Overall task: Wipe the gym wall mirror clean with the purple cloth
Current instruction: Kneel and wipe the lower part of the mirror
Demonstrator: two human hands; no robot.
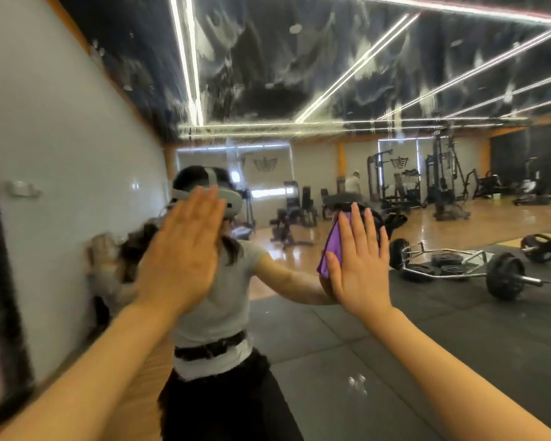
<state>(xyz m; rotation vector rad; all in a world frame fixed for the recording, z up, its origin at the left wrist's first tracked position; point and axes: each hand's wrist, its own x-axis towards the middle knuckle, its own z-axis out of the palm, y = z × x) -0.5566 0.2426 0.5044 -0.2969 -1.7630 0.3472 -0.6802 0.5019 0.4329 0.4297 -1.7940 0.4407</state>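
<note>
The wall mirror [347,74] fills the view, its upper part streaked with white smears. My right hand [358,265] lies flat with straight fingers against the glass, pressing the purple cloth [333,246] under its palm; only the cloth's left edge shows. My left hand [185,253] is raised flat with straight fingers, at or close to the mirror and holding nothing. The glass reflects a person in a grey top and a headset, with both arms out.
A black mirror frame [0,281] runs down the far left, next to a pale wall. The reflection shows a gym floor with barbells and weight plates [477,265], black rubber mats and exercise machines [439,179] at the back.
</note>
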